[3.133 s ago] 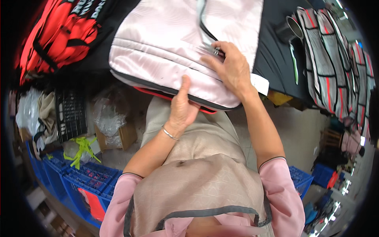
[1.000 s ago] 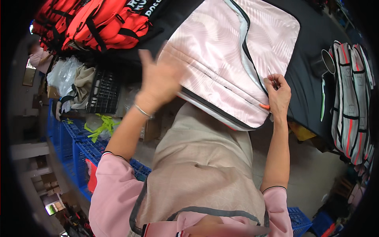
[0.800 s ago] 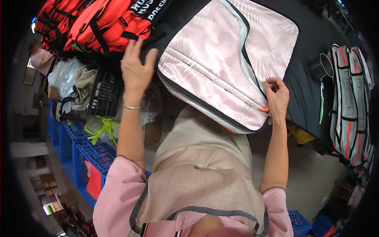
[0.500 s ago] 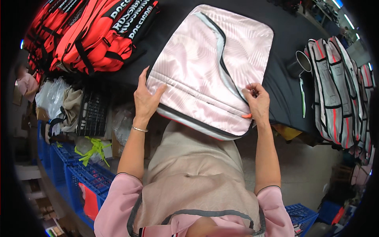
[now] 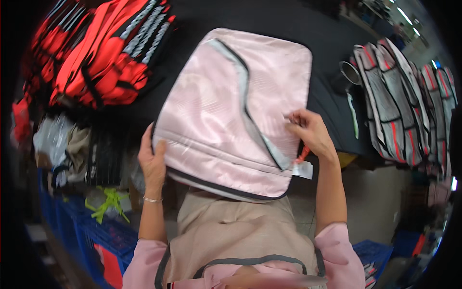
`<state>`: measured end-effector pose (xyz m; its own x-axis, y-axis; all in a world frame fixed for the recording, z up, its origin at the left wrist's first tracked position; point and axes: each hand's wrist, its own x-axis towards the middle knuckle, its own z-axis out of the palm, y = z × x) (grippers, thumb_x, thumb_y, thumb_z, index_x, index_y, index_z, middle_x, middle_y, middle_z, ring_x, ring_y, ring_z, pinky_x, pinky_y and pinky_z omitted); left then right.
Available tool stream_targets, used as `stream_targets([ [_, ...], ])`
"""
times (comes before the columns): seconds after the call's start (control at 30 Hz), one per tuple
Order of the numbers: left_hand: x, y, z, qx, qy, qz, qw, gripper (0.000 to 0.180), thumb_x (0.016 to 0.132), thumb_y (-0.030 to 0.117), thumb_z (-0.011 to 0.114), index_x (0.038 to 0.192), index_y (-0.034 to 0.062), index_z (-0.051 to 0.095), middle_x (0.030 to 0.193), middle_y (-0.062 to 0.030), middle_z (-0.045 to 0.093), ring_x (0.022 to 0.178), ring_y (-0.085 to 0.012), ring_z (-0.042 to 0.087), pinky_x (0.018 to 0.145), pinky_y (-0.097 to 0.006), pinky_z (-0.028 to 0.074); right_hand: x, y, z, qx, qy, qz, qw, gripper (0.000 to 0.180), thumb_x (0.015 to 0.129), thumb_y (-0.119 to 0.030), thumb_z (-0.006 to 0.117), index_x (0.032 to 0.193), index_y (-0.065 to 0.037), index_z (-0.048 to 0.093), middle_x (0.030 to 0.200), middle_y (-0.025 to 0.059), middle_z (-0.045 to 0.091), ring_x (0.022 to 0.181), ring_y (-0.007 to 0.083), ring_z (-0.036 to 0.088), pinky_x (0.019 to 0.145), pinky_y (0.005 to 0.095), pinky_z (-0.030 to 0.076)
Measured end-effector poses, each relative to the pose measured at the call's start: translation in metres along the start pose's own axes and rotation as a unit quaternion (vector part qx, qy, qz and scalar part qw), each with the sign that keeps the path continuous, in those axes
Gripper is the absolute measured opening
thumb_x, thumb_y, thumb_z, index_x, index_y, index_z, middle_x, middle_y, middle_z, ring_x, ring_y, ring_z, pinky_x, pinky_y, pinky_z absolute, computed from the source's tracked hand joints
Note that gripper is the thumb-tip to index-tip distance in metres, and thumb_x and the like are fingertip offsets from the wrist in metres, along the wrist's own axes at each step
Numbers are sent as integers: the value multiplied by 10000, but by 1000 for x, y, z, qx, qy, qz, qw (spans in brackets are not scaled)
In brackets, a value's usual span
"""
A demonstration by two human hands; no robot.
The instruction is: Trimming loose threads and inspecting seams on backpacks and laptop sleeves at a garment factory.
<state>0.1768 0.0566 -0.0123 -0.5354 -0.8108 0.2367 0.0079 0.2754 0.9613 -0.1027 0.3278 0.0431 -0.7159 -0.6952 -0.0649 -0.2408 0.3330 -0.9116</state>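
Note:
A flat, pale pink bag (image 5: 202,111) with a shiny patterned face and black edging lies tilted over the front edge of the black table. A curved zipper opening (image 5: 245,91) with black edging and a grey lining strip runs down its face. My left hand (image 5: 153,164) grips the bag's lower left edge, thumb on top and fingers behind. My right hand (image 5: 312,132) is closed in a pinch over the right side; a small dark thing shows at its fingertips, too blurred to name. Below that hand hang an orange cord pull (image 5: 303,153) and a white tag (image 5: 302,169).
Red-orange backpacks (image 5: 91,62) are stacked at the left of the black table (image 5: 192,24). At the right are a metal cup (image 5: 349,72), a green-and-white handled tool (image 5: 353,115) and grey bags (image 5: 392,101). Blue crates (image 5: 103,231) and a black basket (image 5: 105,154) stand lower left.
The bag has shifted left and nearer in view, along with my left hand. My right hand has come away from the bag's lower right edge and turned inward. The white tag now shows.

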Motion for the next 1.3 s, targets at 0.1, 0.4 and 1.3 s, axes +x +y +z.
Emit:
stream_targets([
  [0.1,5,11,-5,-46,11,-25,999,384,1002,89,497,1365,-35,482,1232,-82,592,1070,-136,562,962,-252,420,33,4,-23,62,99,-30,993,254,840,-172,700,986,30,655,750,-33,530,687,45,452,607,217,367],
  [0.4,22,-31,-22,-64,12,-96,993,434,1027,183,487,1399,-32,428,1282,-85,575,1122,-127,539,982,-272,420,121,139,-95,-15,361,40,932,459,837,-203,641,1224,41,607,1112,230,674,1040,320,656,940,349,475],
  [1.3,228,44,175,480,-273,466,691,576,808,-41,591,1354,121,501,1371,-119,507,1344,-352,403,1138,-486,295,21,86,-182,-378,430,-67,817,212,949,-163,559,1069,6,606,966,214,576,906,403,568,807,455,450],
])
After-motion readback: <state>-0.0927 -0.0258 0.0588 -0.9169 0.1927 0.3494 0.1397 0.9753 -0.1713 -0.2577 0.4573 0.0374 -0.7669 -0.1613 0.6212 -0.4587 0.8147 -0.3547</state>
